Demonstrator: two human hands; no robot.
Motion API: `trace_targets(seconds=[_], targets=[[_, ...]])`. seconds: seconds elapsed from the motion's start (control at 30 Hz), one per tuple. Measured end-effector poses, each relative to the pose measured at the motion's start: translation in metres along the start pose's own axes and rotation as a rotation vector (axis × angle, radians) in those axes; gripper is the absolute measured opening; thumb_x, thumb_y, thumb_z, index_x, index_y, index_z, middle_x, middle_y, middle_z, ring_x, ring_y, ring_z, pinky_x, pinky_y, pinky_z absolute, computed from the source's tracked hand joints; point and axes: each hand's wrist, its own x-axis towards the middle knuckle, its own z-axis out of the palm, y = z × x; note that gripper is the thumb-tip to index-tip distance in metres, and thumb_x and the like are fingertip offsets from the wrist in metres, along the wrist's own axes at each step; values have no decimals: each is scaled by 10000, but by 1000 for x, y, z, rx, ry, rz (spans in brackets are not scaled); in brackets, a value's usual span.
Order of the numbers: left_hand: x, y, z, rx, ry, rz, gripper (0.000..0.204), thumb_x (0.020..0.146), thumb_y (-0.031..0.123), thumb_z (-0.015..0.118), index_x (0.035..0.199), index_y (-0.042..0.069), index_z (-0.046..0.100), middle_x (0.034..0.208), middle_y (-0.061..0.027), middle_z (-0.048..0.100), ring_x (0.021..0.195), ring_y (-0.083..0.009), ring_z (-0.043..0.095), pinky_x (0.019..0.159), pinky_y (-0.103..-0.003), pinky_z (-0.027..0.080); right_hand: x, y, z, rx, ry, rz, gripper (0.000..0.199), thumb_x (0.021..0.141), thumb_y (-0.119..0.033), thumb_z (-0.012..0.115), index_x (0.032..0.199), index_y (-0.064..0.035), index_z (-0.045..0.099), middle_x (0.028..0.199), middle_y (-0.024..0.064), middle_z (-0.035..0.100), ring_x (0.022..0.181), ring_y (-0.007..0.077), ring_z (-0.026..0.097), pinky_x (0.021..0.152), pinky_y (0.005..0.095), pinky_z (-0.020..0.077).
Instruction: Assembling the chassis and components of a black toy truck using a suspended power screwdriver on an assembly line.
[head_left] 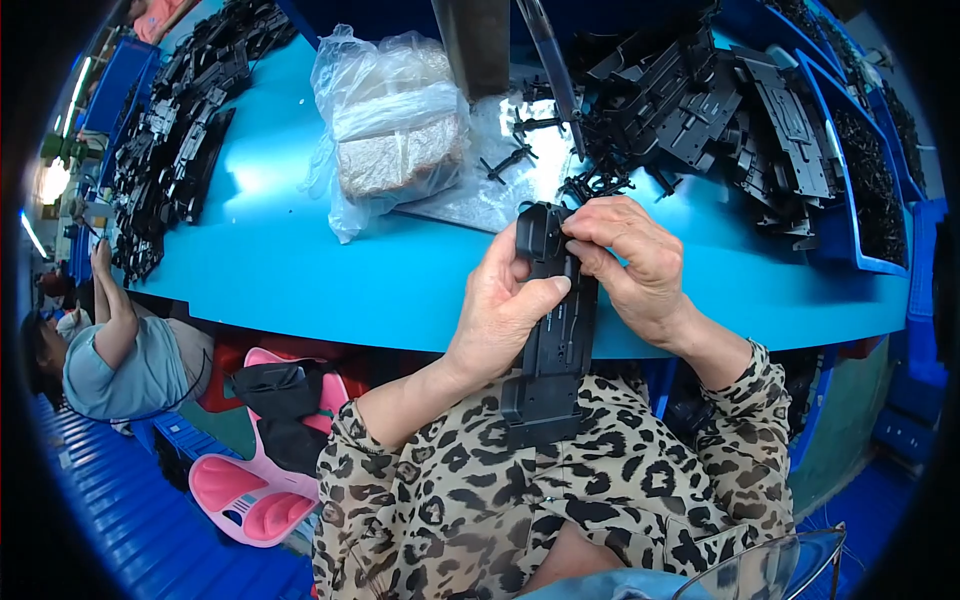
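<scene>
A long black plastic housing (pixel 556 335) stands lengthwise between my hands, its lower end by my lap and its upper end over the table edge. My left hand (pixel 508 305) grips it from the left, thumb lying across its face. At its upper right side, the fingers of my right hand (pixel 632 258) are pinched together against the housing. Whatever small part may be between those fingertips is hidden. Beyond my hands lie small black pin-like plastic parts (pixel 510 160) with crossbars, some loose and some heaped.
A plastic-wrapped block (pixel 400 130) sits on the blue table (pixel 270 270). Black housings are piled at right (pixel 690 110) and left (pixel 180 140). A metal post (pixel 475 45) rises at the back. Blue bins (pixel 870 190) line the right. A co-worker (pixel 130 350) sits left, near a pink seat (pixel 250 490).
</scene>
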Motion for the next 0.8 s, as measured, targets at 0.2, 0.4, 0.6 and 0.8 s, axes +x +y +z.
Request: trace_targets(seconds=[0.2, 0.4, 0.6, 0.8], targets=[[0, 0, 0, 34, -5, 9, 437, 761, -14, 492, 1164, -3, 324, 964, -68, 488, 843, -68, 486, 703, -201, 436, 0, 1, -1, 30, -15, -12, 153, 632, 46, 615, 778, 7, 590, 762, 113, 588, 750, 235, 565, 656, 306, 455], [1, -3, -1, 51, 3, 38, 446, 759, -10, 502, 1168, -2, 322, 952, -72, 495, 820, -66, 494, 684, -198, 441, 4, -3, -3, 73, -65, 51, 158, 632, 17, 635, 780, 16, 582, 775, 114, 582, 745, 240, 559, 647, 304, 455], [2, -5, -2, 23, 12, 32, 446, 756, -9, 505, 1164, 0, 326, 943, -61, 497, 810, -60, 489, 697, -197, 433, 6, 1, -5, 7, -122, -14, 190, 623, 6, 645, 793, 12, 560, 762, 119, 571, 729, 253, 553, 625, 309, 454], [4, -5, -2, 40, -3, 28, 416, 757, -5, 503, 1142, -2, 344, 936, -51, 500, 831, -57, 475, 699, -193, 423, 6, 6, -2, -50, -70, -127, 187, 621, 11, 638, 788, 14, 553, 762, 121, 566, 721, 252, 552, 620, 311, 451]])
